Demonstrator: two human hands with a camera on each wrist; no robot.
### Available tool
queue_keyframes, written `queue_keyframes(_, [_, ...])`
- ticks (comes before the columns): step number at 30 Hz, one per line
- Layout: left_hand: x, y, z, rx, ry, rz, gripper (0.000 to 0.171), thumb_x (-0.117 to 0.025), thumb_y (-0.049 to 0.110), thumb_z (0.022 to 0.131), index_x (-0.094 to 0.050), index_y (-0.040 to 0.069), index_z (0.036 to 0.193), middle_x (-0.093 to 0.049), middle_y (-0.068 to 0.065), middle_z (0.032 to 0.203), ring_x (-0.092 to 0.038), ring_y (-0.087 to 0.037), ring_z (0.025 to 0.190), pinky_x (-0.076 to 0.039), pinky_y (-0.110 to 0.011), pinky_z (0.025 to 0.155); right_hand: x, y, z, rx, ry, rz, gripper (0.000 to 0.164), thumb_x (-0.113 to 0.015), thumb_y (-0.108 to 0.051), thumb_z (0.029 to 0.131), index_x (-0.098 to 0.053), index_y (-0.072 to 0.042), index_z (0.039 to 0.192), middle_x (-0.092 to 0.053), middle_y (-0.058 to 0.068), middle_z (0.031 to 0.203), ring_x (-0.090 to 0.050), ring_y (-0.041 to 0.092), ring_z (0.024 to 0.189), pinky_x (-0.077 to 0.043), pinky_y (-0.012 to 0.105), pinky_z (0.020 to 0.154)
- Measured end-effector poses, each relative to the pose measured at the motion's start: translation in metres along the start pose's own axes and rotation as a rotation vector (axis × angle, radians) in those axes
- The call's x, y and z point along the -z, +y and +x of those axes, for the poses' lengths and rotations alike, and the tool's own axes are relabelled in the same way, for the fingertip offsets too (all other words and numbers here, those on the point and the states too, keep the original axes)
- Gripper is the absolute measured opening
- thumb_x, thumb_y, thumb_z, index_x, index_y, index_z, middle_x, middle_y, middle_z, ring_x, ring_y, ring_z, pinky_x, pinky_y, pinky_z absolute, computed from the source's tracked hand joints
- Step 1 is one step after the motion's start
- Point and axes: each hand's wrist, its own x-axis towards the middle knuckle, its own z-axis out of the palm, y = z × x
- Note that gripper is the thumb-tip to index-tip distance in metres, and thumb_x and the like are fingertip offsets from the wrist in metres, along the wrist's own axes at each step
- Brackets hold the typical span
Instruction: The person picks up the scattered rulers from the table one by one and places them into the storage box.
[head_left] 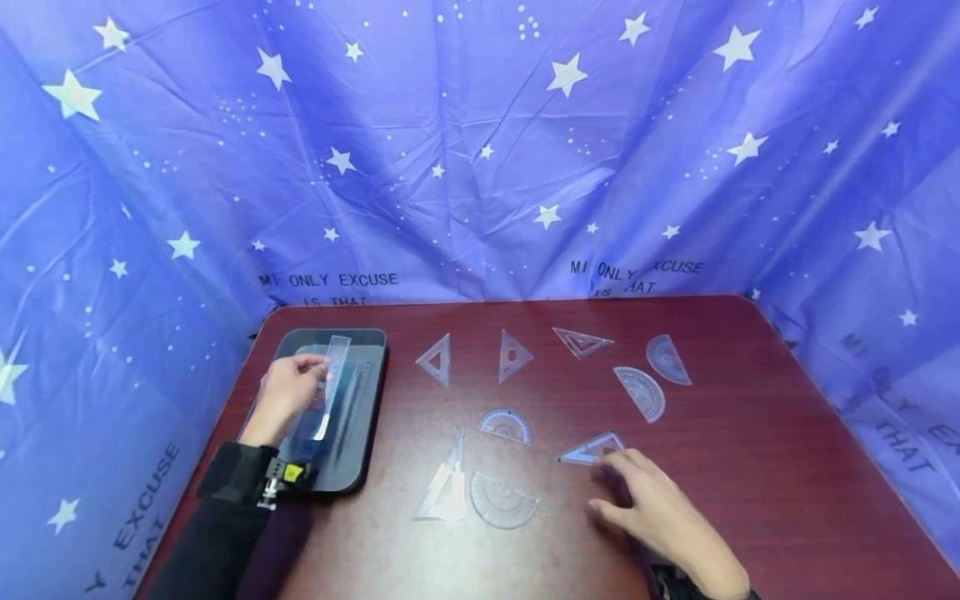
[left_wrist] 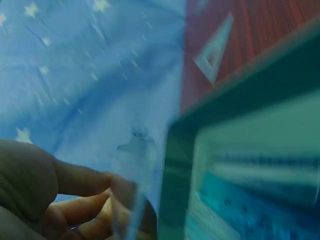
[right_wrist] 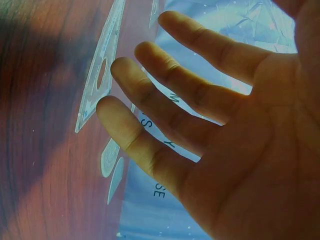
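My left hand [head_left: 291,390] pinches a clear ruler [head_left: 337,367] between thumb and fingers, over the dark grey tray [head_left: 375,417]. In the left wrist view the same ruler [left_wrist: 135,160] stands up from the fingertips, blurred, beside the tray's rim. Inside the tray lie more rulers, one of them a teal ruler [left_wrist: 250,210]. My right hand [head_left: 660,508] hovers with fingers extended at a clear set square [head_left: 592,448] with blue markings. In the right wrist view the fingers [right_wrist: 120,120] are spread and hold nothing, and the set square [right_wrist: 100,80] lies flat beyond them.
On the brown table stand out several clear set squares, such as one at the back [head_left: 582,342] and one in front [head_left: 447,492]. Protractors lie among them, including a large one [head_left: 502,502] and a pair at right [head_left: 641,393]. A starry blue curtain [head_left: 480,167] surrounds the table.
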Motion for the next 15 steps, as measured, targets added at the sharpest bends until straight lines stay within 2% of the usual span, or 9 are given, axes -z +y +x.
queue_keyframes(5, [0.005,-0.015,0.019,0.083,-0.049,0.094,0.041,-0.049,0.006,0.109,-0.06,-0.007,0.146,-0.073,-0.013,0.099,-0.065,-0.012,0.073,-0.059,-0.029,0.066,0.003,0.001,-0.002,-0.036,-0.031,0.016,0.044,-0.094,-0.03,0.08,-0.074,-0.017,0.116,-0.071,-0.004,0.117,-0.07,0.018,0.106,-0.06,0.044,0.095])
queue_keyframes(7, [0.005,-0.02,0.023,0.094,-0.065,0.122,0.044,-0.048,0.002,0.105,-0.06,-0.007,0.146,-0.074,-0.014,0.098,-0.065,-0.014,0.074,-0.058,-0.03,0.065,0.004,0.001,-0.003,-0.041,-0.039,0.015,0.044,-0.094,-0.031,0.08,-0.074,-0.017,0.117,-0.071,-0.005,0.117,-0.07,0.017,0.106,-0.06,0.043,0.096])
queue_keyframes(15, [0.002,-0.034,0.033,0.045,-0.044,0.271,0.035,-0.055,0.004,0.102,-0.068,-0.006,0.132,-0.075,-0.024,0.102,-0.07,-0.018,0.068,-0.061,-0.033,0.061,0.005,0.002,-0.005,-0.062,-0.055,0.009,0.044,-0.093,-0.032,0.082,-0.074,-0.016,0.118,-0.071,-0.004,0.117,-0.07,0.019,0.108,-0.06,0.045,0.097])
